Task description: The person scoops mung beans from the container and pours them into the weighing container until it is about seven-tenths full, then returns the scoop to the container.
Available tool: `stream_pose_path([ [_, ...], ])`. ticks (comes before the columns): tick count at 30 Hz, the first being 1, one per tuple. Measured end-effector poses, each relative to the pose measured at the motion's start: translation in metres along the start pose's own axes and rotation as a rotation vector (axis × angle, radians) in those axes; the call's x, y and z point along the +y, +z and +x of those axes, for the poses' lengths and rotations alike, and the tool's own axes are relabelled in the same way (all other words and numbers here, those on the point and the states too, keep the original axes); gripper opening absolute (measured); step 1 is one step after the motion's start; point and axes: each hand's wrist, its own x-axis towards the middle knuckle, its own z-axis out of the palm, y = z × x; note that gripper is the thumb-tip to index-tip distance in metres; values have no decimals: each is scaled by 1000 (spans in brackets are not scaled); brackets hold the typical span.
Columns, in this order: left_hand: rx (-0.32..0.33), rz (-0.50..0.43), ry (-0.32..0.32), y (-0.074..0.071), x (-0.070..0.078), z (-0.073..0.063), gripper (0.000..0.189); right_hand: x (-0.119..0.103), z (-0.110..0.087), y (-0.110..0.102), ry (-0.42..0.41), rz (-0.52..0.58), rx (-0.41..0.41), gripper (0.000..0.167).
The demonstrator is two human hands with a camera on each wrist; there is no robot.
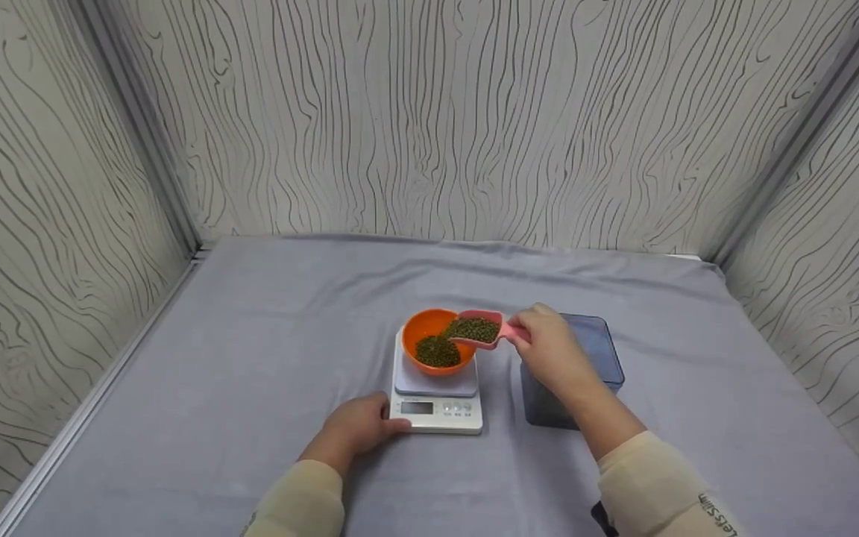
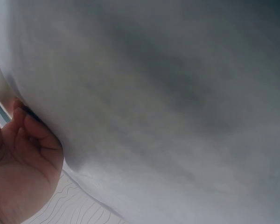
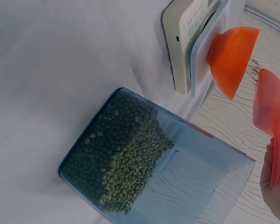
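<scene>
My right hand grips the handle of a pink scoop over the right rim of an orange bowl. Green mung beans fill the scoop, and a blur of them falls from its lip towards the bowl. More beans are heaped inside the bowl. It stands on the platform of a white kitchen scale. With thumb along the front edge and fingers at the side, my left hand holds the scale's near left corner; the left wrist view shows this hand with its fingers curled.
Just right of the scale stands a clear bluish container, partly filled with mung beans; my right forearm crosses over it. A dark object shows beside the right sleeve. Grey cloth covers the table, with wood-patterned walls around.
</scene>
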Motion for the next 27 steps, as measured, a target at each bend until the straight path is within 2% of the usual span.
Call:
stream_pose_path([
  [7,1,4,-17,0,1,-1,36,-3,-1,-1,-93,-25,50,13],
  [13,1,15,-13,0,1,0,37,-6,-1,-1,-138,-59,67,11],
  [27,-5,11,-18,1,0,0,37,-4,-1,-2,-139,-103,29,8],
])
